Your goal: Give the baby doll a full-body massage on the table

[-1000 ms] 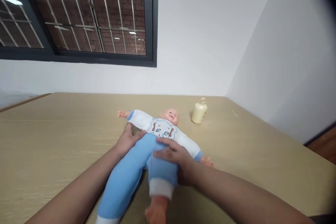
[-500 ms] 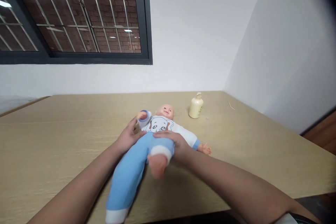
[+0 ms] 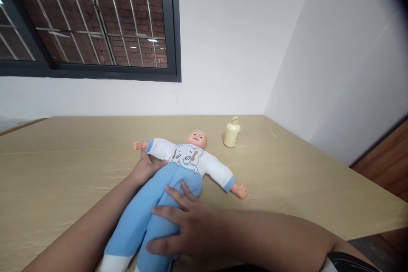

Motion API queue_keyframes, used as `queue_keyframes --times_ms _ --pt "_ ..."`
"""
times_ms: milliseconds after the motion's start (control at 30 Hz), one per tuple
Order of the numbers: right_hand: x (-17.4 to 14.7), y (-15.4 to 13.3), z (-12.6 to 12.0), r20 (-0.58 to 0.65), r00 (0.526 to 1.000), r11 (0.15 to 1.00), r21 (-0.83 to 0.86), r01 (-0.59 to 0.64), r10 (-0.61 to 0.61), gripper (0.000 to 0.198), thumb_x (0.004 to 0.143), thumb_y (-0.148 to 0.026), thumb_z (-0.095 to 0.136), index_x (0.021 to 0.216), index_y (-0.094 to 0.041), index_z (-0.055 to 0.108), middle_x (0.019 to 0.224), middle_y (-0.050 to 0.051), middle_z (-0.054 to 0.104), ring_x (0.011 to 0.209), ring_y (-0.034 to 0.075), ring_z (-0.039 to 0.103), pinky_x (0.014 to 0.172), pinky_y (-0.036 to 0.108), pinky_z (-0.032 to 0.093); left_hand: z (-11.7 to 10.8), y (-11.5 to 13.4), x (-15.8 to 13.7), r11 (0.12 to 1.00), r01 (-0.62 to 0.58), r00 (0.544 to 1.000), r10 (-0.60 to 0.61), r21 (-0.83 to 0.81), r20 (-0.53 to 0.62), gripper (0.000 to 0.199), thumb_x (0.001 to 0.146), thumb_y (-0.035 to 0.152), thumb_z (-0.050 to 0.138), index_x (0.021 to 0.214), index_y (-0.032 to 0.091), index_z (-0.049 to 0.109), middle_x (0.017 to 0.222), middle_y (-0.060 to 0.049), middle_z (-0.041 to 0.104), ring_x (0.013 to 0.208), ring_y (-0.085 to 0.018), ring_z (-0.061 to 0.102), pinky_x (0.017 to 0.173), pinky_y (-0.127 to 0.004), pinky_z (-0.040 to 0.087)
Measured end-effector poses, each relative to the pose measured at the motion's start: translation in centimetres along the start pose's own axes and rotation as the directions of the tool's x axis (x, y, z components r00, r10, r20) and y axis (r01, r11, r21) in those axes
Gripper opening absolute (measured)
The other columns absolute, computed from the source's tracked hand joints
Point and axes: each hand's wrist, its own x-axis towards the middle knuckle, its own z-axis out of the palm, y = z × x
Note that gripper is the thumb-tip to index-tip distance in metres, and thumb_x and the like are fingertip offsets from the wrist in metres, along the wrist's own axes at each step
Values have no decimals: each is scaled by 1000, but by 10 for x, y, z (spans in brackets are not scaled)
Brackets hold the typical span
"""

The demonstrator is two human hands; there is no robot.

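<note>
Head view: a doll (image 3: 178, 165) lies on its back on the desk (image 3: 63, 165), head toward the far edge and legs toward the near edge, roughly midway between the left and right sides. It wears a white top with an elephant print and blue trousers; both arms are spread out to the sides, flat on the desk.

The left hand (image 3: 144, 169) rests flat against the doll's side, just under its outstretched arm, fingers loosely together and touching the white sleeve and the blue waist. It grips nothing that can be seen.

The right hand (image 3: 178, 229) lies palm down on the doll's nearer leg, fingers spread wide over the blue cloth, thumb toward the near edge. It presses on the leg rather than closing round it. The other leg runs alongside, its white cuff reaching the near edge of the desk.

A cream bottle (image 3: 231, 132) stands upright near the far right corner of the desk, apart from the doll's head. A barred window (image 3: 86, 21) sits in the wall behind.
</note>
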Motion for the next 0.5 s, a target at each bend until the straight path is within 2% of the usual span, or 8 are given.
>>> queue_keyframes --times_ms 67,133,233,300,400,500 --pt "0 0 2 -14 1000 1000 25 -16 17 32 91 -45 59 122 -39 61 155 6 32 143 47 19 106 74 25 1 2 0 999 40 999 -40 0 -10 102 69 55 81 143 20 20 142 -23 48 130 -38 49 104 -54 45" --pt "1 5 4 -79 996 998 61 -24 29 27 91 -40 60 117 -35 63 155 7 32 143 44 22 109 69 27 2 3 0 999 34 999 -34 -21 -7 101 70 54 81 144 21 19 145 -22 45 132 -36 47 107 -53 43" --pt "1 20 1 -186 975 982 169 -90 121 25 88 -28 60 113 -29 64 153 8 35 139 31 36 112 49 36 3 5 -1 998 10 999 -8 -63 39 102 73 50 80 146 23 15 145 -20 46 132 -33 48 108 -51 42" --pt "1 31 -5 -180 957 946 273 -175 229 31 87 -20 58 117 -26 63 151 9 37 135 24 43 111 39 39 5 9 -3 997 2 997 4 -76 77 102 74 50 79 148 23 14 142 -19 48 129 -33 52 108 -52 41" --pt "1 46 -10 -210 895 861 427 -277 392 40 84 -14 56 122 -22 60 152 10 36 132 20 47 110 36 41 9 16 -7 991 -120 986 125 -51 108 92 78 51 73 150 25 22 148 -17 42 133 -33 47 111 -52 38" --pt "-1 59 -4 -295 789 790 501 -353 539 42 82 -9 56 121 -22 62 155 9 31 133 22 47 112 39 39 14 22 -9 944 -329 937 323 23 136 71 86 50 63 148 27 36 156 -10 31 143 -31 32 118 -48 30"
